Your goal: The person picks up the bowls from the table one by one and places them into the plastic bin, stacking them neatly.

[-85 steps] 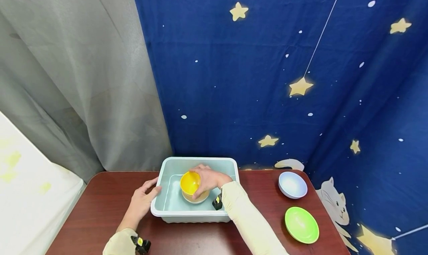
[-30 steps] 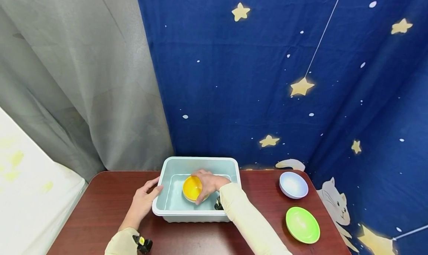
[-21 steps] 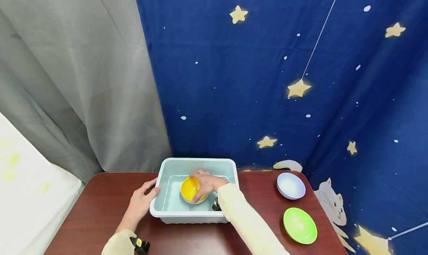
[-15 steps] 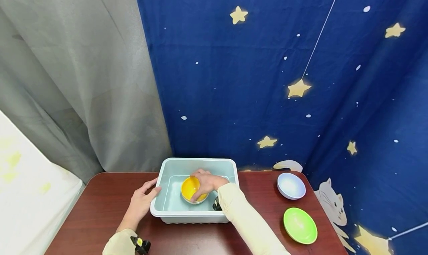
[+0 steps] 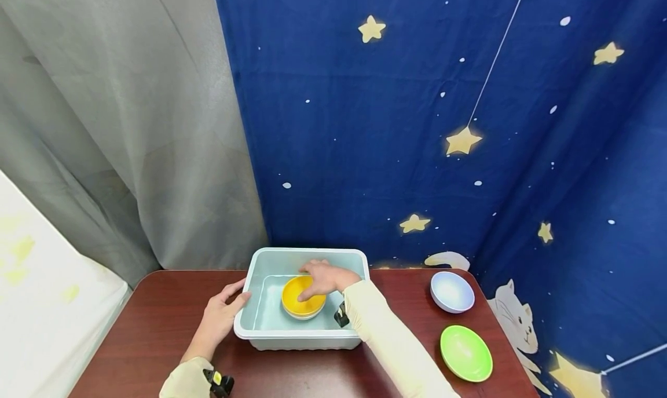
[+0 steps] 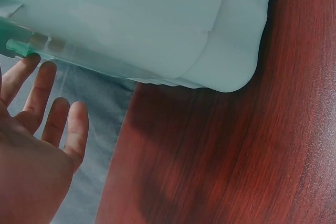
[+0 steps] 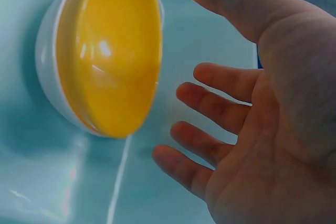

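A yellow bowl [image 5: 298,302] sits nested in a white-sided bowl [image 7: 46,51] on the floor of the pale blue-green plastic tub [image 5: 302,333]. Above the bowls is my right hand [image 5: 327,278]; its fingers and thumb are spread, and in the right wrist view they are apart from the yellow bowl [image 7: 115,56], holding nothing. My left hand [image 5: 219,314] rests at the tub's left side. Seen from the left wrist, its fairly straight fingers [image 6: 39,95] reach the tub's rim, two fingertips touching it; the thumb is out of sight there.
A light blue bowl [image 5: 452,292] and a green shallow bowl [image 5: 466,353] stand on the right of the reddish-brown table [image 5: 292,375]. Curtains, one grey [image 5: 172,154] and one blue with stars [image 5: 354,154], hang behind the table.
The yellow bowl has gone from raised and tilted to nested low in the other bowl. My right hand has let go of it and lifted slightly. The left hand stays at the tub.
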Tool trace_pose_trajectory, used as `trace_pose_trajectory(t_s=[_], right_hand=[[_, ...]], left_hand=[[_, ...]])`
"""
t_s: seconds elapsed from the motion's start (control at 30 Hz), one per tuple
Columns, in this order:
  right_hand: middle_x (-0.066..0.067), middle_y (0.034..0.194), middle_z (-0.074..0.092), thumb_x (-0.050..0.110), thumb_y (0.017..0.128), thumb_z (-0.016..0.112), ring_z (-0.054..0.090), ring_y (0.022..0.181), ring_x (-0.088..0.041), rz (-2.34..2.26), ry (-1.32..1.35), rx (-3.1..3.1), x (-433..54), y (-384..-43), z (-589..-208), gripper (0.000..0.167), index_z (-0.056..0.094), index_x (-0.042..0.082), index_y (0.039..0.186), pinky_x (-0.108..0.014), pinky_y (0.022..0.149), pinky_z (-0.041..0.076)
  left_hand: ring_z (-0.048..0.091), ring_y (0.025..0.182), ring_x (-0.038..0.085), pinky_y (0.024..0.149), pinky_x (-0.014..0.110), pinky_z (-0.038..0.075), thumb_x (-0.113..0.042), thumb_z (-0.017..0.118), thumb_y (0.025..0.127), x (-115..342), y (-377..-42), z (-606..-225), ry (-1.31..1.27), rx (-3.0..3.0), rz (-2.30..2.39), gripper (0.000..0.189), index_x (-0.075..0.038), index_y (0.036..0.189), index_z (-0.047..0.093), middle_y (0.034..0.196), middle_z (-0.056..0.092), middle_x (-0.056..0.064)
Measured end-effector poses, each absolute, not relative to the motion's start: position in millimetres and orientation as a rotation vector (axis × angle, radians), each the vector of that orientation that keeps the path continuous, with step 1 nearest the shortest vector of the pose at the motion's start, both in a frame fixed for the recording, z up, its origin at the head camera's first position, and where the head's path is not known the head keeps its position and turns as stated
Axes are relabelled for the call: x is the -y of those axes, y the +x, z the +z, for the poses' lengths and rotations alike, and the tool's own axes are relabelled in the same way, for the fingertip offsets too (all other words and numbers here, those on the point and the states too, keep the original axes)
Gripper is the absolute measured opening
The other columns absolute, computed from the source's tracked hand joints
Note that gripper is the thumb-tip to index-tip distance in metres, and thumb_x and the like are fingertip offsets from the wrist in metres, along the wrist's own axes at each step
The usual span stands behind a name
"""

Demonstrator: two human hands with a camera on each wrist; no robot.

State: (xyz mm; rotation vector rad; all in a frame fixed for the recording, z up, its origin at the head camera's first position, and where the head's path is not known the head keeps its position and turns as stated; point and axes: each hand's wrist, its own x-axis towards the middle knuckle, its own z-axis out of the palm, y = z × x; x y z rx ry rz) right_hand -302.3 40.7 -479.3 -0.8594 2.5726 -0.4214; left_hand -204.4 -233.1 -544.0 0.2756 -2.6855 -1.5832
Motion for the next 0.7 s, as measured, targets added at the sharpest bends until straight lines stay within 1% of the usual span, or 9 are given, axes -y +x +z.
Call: trace_pose_trajectory(t_s=[0.13,0.27,0.4,0.57,0.7], right_hand=[[-0.007,0.148,0.057,0.047,0.088,0.076,0.051,0.135,-0.023,-0.435,-0.878,-2.562,-47,-303,-468,0.074,0.052,0.01,0.148,-0.034,0.115,0.041],[-0.009,0.147,0.059,0.045,0.092,0.072,0.056,0.134,-0.022,-0.48,-0.874,-2.535,-56,-303,-456,0.069,0.052,0.01,0.148,-0.036,0.114,0.044],[-0.008,0.144,0.062,0.046,0.094,0.069,0.058,0.132,-0.022,-0.494,-0.893,-2.551,-66,-302,-446,0.066,0.053,0.01,0.147,-0.037,0.113,0.046],[-0.009,0.139,0.065,0.044,0.097,0.066,0.059,0.131,-0.025,-0.503,-0.92,-2.577,-78,-298,-435,0.062,0.054,0.009,0.146,-0.039,0.111,0.047],[-0.009,0.14,0.064,0.044,0.097,0.066,0.059,0.131,-0.026,-0.497,-0.904,-2.587,-90,-292,-426,0.062,0.054,0.009,0.147,-0.041,0.111,0.046]], left_hand=[[0.056,0.131,0.03,0.086,0.023,0.05,-0.046,0.061,0.101,233,-204,-545,0.269,2.689,-1.575,0.054,-0.022,0.149,0.054,0.154,0.053,0.008],[0.057,0.13,0.03,0.085,0.023,0.051,-0.047,0.061,0.101,233,-204,-545,0.265,2.689,-1.574,0.055,-0.022,0.149,0.053,0.154,0.053,0.009],[0.058,0.13,0.031,0.087,0.025,0.051,-0.05,0.06,0.1,232,-203,-544,0.276,2.696,-1.58,0.057,-0.023,0.15,0.052,0.155,0.052,0.01],[0.061,0.127,0.034,0.087,0.031,0.054,-0.055,0.059,0.099,233,-201,-544,0.297,2.71,-1.602,0.061,-0.026,0.152,0.049,0.156,0.049,0.015],[0.065,0.119,0.03,0.083,0.028,0.054,-0.055,0.06,0.099,234,-202,-545,0.301,2.703,-1.614,0.062,-0.026,0.152,0.049,0.155,0.05,0.017]])
